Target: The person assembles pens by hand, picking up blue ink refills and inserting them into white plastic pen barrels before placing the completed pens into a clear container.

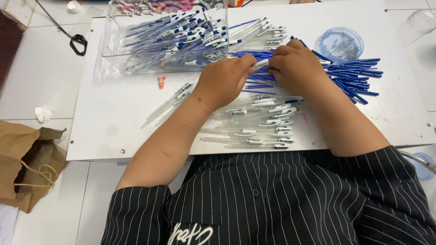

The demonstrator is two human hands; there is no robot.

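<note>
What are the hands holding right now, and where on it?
Both hands grip one pen: the left hand pinches its white clip end, the right hand covers the other end. The exact finger contact is hidden.

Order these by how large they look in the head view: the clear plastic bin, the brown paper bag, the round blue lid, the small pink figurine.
1. clear plastic bin
2. brown paper bag, partly cut off by the frame
3. round blue lid
4. small pink figurine

A crumpled brown paper bag point(25, 165) with a twine handle sits open at the lower left of the frame, off the counter's edge. A clear plastic bin point(136, 43) at upper left holds blue-and-white pens. Small dark printed labels mark the clear pen barrels point(259, 131) at centre.
</note>
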